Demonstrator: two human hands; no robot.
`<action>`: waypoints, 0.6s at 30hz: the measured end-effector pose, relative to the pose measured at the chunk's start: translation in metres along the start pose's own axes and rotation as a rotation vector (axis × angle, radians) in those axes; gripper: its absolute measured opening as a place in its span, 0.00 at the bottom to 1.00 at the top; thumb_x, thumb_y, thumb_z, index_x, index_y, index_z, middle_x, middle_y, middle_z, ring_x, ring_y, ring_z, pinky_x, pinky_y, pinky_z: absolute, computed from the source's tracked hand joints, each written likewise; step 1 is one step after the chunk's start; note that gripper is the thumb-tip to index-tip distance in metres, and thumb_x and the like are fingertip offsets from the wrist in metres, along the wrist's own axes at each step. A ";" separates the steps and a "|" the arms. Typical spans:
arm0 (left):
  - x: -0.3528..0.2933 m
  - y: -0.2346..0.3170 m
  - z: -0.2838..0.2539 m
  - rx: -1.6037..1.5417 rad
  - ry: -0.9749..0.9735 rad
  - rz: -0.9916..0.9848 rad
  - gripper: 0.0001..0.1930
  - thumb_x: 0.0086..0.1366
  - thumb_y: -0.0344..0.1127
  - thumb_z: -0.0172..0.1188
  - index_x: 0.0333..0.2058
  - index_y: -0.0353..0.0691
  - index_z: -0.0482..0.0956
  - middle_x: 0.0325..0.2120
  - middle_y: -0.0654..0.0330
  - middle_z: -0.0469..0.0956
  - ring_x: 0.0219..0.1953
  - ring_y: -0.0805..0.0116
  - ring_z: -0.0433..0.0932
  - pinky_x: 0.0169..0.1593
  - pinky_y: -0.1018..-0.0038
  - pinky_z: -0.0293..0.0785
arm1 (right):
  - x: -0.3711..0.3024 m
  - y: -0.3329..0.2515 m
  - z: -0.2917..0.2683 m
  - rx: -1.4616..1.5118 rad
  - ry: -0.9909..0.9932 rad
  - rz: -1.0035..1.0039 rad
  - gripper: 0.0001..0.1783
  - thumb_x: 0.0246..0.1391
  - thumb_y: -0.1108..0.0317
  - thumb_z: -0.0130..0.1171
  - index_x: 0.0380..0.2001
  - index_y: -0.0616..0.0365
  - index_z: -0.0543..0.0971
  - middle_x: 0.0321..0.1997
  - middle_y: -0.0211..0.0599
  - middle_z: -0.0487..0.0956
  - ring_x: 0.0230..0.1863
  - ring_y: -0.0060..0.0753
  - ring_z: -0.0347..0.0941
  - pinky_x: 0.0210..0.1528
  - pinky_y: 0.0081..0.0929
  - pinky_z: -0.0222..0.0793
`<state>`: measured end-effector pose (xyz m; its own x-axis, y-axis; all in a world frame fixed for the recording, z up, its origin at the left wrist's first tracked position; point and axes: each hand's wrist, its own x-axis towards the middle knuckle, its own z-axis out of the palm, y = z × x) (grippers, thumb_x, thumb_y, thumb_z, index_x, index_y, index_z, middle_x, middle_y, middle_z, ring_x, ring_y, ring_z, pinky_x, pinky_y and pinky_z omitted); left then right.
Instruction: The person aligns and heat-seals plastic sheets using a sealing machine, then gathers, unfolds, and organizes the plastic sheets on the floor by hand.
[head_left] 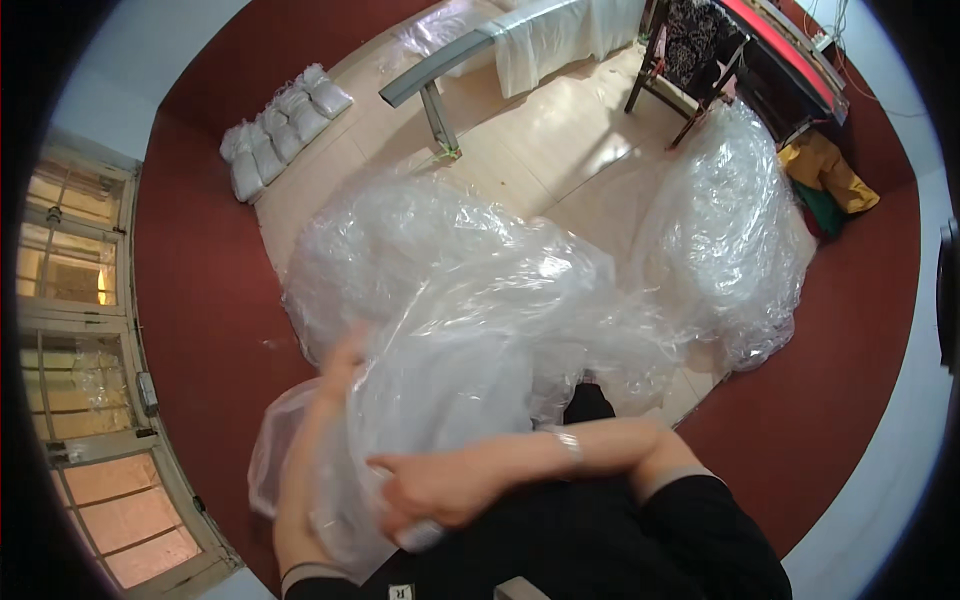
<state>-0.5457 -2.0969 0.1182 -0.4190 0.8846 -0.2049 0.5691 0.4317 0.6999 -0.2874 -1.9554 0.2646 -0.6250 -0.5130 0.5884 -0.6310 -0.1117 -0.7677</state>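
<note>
A large sheet of clear plastic film (pixel 450 370) hangs in front of my body and spreads onto a crumpled heap on the floor. Close to my waist, my right hand (pixel 440 490) is closed on a gathered part of this film, the forearm crossing from the right. A whitish bunch of film shows below its fingers. My left hand (pixel 345 355) reaches out along the film's left side, next to its edge. Motion blurs that hand, and its fingers cannot be made out. Some film hangs across the left forearm.
Another heap of clear film (pixel 725 230) lies to the right. Packed plastic bags (pixel 285 130) line the far left wall. A metal-legged bench (pixel 440 75) carries more film at the back. A chair (pixel 690 60) and yellow-green cloth (pixel 830 180) stand far right. Windows (pixel 90 380) are left.
</note>
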 end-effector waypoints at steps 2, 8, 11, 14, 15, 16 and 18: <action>0.021 -0.014 0.080 0.043 -0.123 0.064 0.25 0.53 0.33 0.57 0.52 0.36 0.68 0.45 0.54 0.74 0.45 0.63 0.72 0.48 0.71 0.67 | -0.032 -0.053 -0.011 -0.045 0.025 0.051 0.11 0.47 0.69 0.47 0.35 0.58 0.73 0.29 0.39 0.73 0.35 0.44 0.70 0.60 0.63 0.38; 0.044 0.042 0.141 0.336 -0.078 -0.158 0.35 0.49 0.33 0.58 0.58 0.41 0.57 0.37 0.46 0.76 0.38 0.49 0.75 0.39 0.59 0.71 | -0.074 -0.241 -0.001 -0.230 0.604 0.237 0.17 0.56 0.59 0.44 0.23 0.58 0.75 0.28 0.41 0.76 0.34 0.41 0.74 0.39 0.49 0.65; 0.090 0.082 0.142 0.231 0.080 -0.099 0.40 0.50 0.31 0.56 0.61 0.47 0.48 0.38 0.48 0.75 0.34 0.48 0.76 0.35 0.58 0.72 | -0.081 -0.287 -0.008 -0.412 0.394 0.009 0.19 0.57 0.54 0.47 0.17 0.51 0.73 0.20 0.31 0.75 0.22 0.30 0.72 0.30 0.35 0.67; 0.137 0.088 0.163 0.394 0.058 0.156 0.31 0.50 0.29 0.54 0.56 0.47 0.61 0.38 0.50 0.74 0.34 0.48 0.75 0.35 0.60 0.72 | -0.081 -0.323 0.009 -0.525 0.491 0.063 0.18 0.59 0.57 0.45 0.16 0.46 0.71 0.20 0.27 0.75 0.23 0.25 0.71 0.32 0.30 0.64; 0.156 0.073 0.174 0.506 0.009 0.200 0.24 0.49 0.27 0.53 0.49 0.44 0.66 0.36 0.50 0.73 0.33 0.48 0.75 0.35 0.60 0.72 | -0.083 -0.336 0.022 -0.537 0.490 0.058 0.18 0.59 0.57 0.45 0.16 0.46 0.71 0.20 0.27 0.75 0.23 0.25 0.71 0.32 0.30 0.64; 0.174 0.073 0.184 0.610 -0.039 0.250 0.18 0.48 0.25 0.52 0.42 0.42 0.71 0.35 0.50 0.73 0.32 0.48 0.74 0.35 0.60 0.72 | -0.088 -0.350 0.037 -0.581 0.590 0.104 0.18 0.59 0.58 0.46 0.15 0.46 0.71 0.19 0.26 0.75 0.22 0.24 0.71 0.31 0.29 0.63; 0.194 0.132 0.192 0.453 0.189 0.376 0.14 0.48 0.24 0.51 0.36 0.40 0.71 0.33 0.51 0.72 0.32 0.48 0.74 0.36 0.60 0.71 | -0.094 -0.372 0.059 -0.695 0.731 0.141 0.20 0.58 0.58 0.47 0.12 0.45 0.69 0.17 0.25 0.75 0.20 0.22 0.71 0.29 0.27 0.61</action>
<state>-0.4163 -1.8348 0.0396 -0.2256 0.9621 0.1532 0.9287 0.1649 0.3321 0.0334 -1.9155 0.4799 -0.6949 0.1882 0.6940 -0.5120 0.5481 -0.6614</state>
